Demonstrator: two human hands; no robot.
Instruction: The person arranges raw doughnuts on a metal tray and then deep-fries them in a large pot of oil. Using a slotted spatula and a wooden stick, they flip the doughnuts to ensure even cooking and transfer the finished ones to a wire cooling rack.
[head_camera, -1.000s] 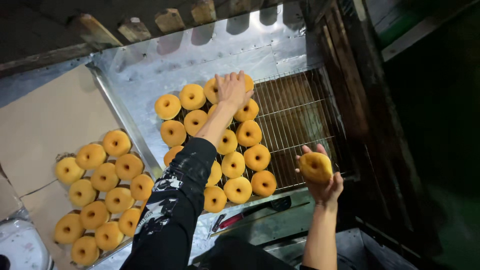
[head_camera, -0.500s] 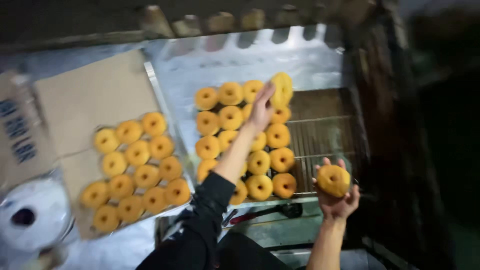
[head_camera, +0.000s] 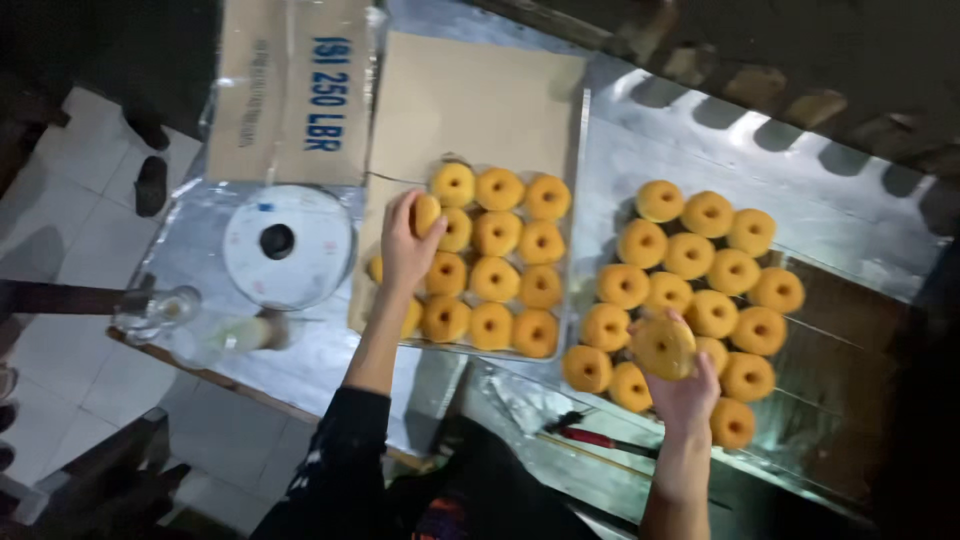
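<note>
The left hand (head_camera: 405, 248) has swung its doughnut (head_camera: 427, 213) over to the tray's (head_camera: 572, 200) left edge beside flattened cardboard (head_camera: 290, 90); the right hand (head_camera: 685, 390) grips another doughnut (head_camera: 663, 347).

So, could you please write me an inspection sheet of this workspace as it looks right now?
Surface: metal-clad table, a wire rack at its right end.
Job's things: golden doughnuts in rows on the cardboard-lined tray; a second batch of doughnuts lies partly on the rack.
Clutter: flattened carton, round white lid, clear glass, red-handled tool.
Grippers: left hand holds a doughnut over the tray; right hand holds another doughnut.
Cables: nothing seen.
Surroundings: pale tiled floor, dark sandal.
</note>
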